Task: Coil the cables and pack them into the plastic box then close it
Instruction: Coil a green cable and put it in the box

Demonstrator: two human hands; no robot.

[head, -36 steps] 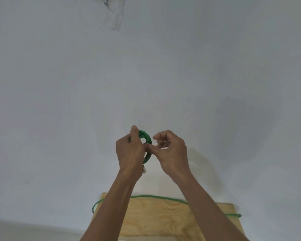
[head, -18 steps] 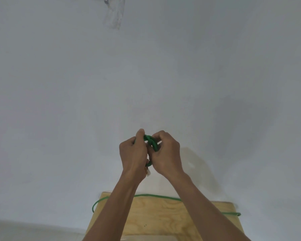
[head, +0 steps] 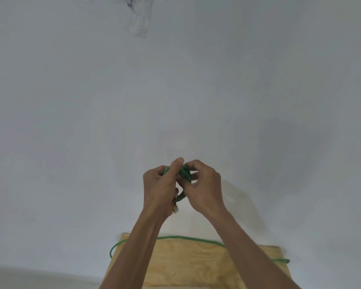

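Overhead, both hands, left (head: 158, 187) and right (head: 204, 187), each grip tight around one small green cable coil (head: 186, 176).

Two bare forearms are being shown above the wooden board (head: 196, 265); no sleeves, rings or watches are being worn.

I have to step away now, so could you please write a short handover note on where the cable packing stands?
Left hand: closed on the green cable coil, connector end hanging below it.
Right hand: pinching the coil, winding a loop.
Loose cable length trails over the wooden board's far edge.
Done: part of the coil.
Left: finish coiling, pack, close the box. The box is out of view.
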